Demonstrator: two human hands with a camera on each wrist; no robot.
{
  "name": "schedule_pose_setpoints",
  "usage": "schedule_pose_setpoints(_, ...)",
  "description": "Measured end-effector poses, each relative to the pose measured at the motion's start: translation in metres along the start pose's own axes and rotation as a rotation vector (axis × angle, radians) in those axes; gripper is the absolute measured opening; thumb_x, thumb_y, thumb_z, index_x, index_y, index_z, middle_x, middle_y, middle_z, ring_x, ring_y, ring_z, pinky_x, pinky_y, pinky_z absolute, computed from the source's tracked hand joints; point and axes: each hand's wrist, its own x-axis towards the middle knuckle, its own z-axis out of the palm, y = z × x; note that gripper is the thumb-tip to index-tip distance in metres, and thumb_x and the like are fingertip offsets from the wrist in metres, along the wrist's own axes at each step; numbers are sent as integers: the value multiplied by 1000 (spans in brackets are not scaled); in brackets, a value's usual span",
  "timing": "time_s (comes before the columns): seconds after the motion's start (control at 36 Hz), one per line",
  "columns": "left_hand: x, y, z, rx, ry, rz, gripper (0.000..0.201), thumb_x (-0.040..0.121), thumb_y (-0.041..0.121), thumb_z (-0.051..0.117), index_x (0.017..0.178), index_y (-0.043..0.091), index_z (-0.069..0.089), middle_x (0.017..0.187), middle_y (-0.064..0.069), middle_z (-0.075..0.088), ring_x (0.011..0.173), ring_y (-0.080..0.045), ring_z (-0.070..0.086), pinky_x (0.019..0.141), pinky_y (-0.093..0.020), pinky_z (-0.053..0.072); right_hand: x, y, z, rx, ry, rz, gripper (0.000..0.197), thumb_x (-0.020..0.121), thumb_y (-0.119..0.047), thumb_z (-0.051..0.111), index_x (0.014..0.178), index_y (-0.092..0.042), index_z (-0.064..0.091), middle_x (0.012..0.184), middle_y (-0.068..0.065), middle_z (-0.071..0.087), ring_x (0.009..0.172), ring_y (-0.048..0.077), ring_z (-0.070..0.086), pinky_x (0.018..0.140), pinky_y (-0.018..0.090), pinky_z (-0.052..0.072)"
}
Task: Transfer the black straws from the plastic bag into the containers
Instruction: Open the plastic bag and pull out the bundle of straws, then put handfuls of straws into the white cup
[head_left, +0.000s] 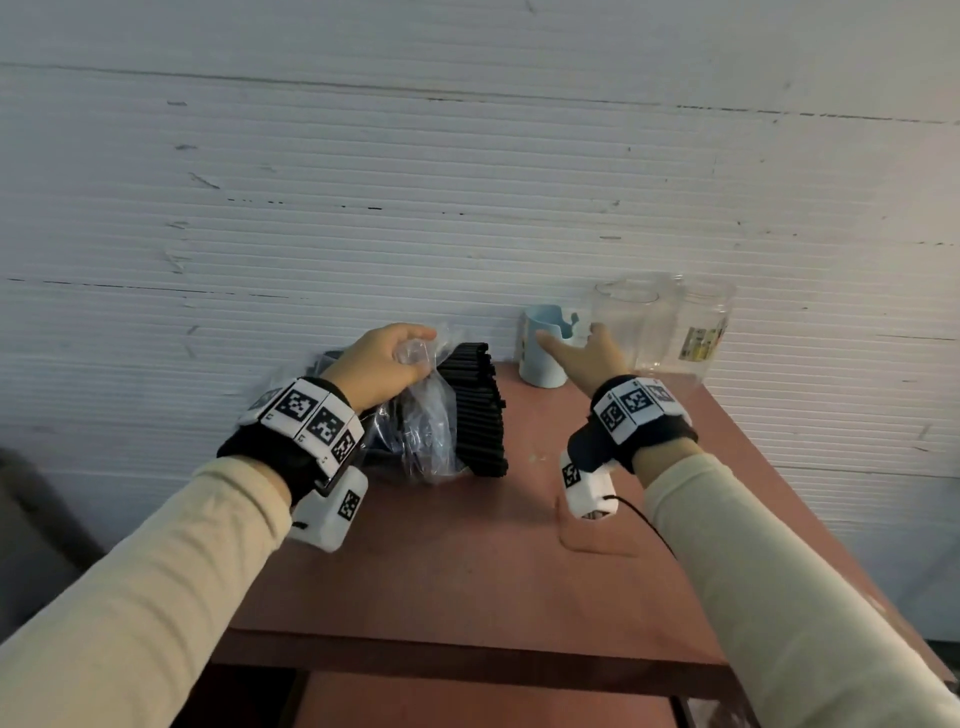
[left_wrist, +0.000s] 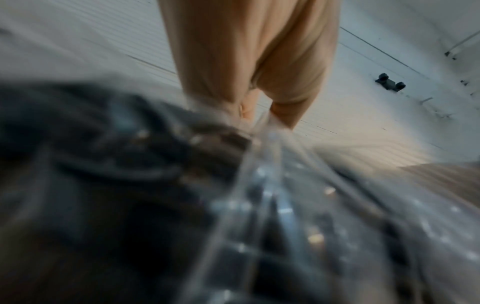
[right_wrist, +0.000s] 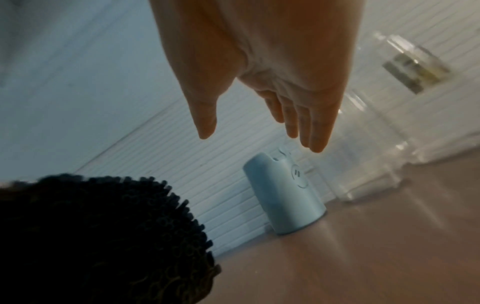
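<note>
A thick bundle of black straws (head_left: 475, 410) (right_wrist: 103, 236) juts out of a clear plastic bag (head_left: 423, 431) (left_wrist: 272, 185) at the table's back left. My left hand (head_left: 387, 361) (left_wrist: 249, 102) grips the crumpled top of the bag. A light blue cup (head_left: 545, 345) (right_wrist: 283, 195) stands by the wall, with two clear jars (head_left: 623, 317) (right_wrist: 369, 164) to its right, one bearing a label (head_left: 701, 340). My right hand (head_left: 582, 353) (right_wrist: 259, 139) hovers open in front of the blue cup, fingers straight, holding nothing.
The reddish-brown table (head_left: 467, 561) is small; its front edge lies below my forearms and its right edge runs close behind the jars. A ribbed white wall (head_left: 467, 182) stands directly behind everything.
</note>
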Motion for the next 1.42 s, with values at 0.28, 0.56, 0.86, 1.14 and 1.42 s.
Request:
schedule_pose_setpoints(0.28, 6, -10, 14, 69, -28, 4, 40, 93, 15, 64, 131, 24, 55, 145, 1, 50, 131, -17, 48, 101, -27, 39, 59, 2, 32, 139, 28, 141, 100, 72, -45, 80, 144, -1, 27, 144, 12, 42, 125, 28, 49, 95, 35, 47)
schedule_pose_setpoints(0.56, 7, -14, 19, 60, -16, -9, 39, 93, 14, 63, 129, 27, 55, 144, 4, 51, 125, -15, 52, 94, -22, 37, 77, 8, 54, 118, 55, 106, 90, 78, -35, 77, 147, -12, 24, 144, 15, 39, 127, 32, 46, 104, 41, 43)
schedule_pose_setpoints(0.86, -4, -8, 18, 79, -25, -33, 43, 91, 16, 66, 130, 29, 54, 140, 1, 54, 99, -16, 60, 87, -29, 47, 33, 5, 20, 296, -42, -56, 85, 80, -26, 77, 144, -12, 24, 135, 11, 45, 117, 26, 53, 102, 43, 47)
schedule_pose_setpoints(1.14, -31, 5, 10, 55, -71, -43, 46, 92, 7, 64, 135, 20, 54, 151, 0, 41, 128, -18, 49, 93, -23, 37, -31, 21, -56, 278, -82, -47, 83, 77, -29, 79, 138, -3, 30, 129, 12, 50, 114, 27, 56, 97, 46, 50)
schedule_pose_setpoints(1.42, -52, 19, 1, 86, -122, -39, 49, 91, -2, 57, 132, 25, 54, 148, -1, 47, 95, -8, 59, 69, -22, 40, -68, 50, -96, -24, -85, 132, 97, 51, -48, 76, 129, -7, 34, 121, 8, 50, 111, 26, 55, 96, 46, 51)
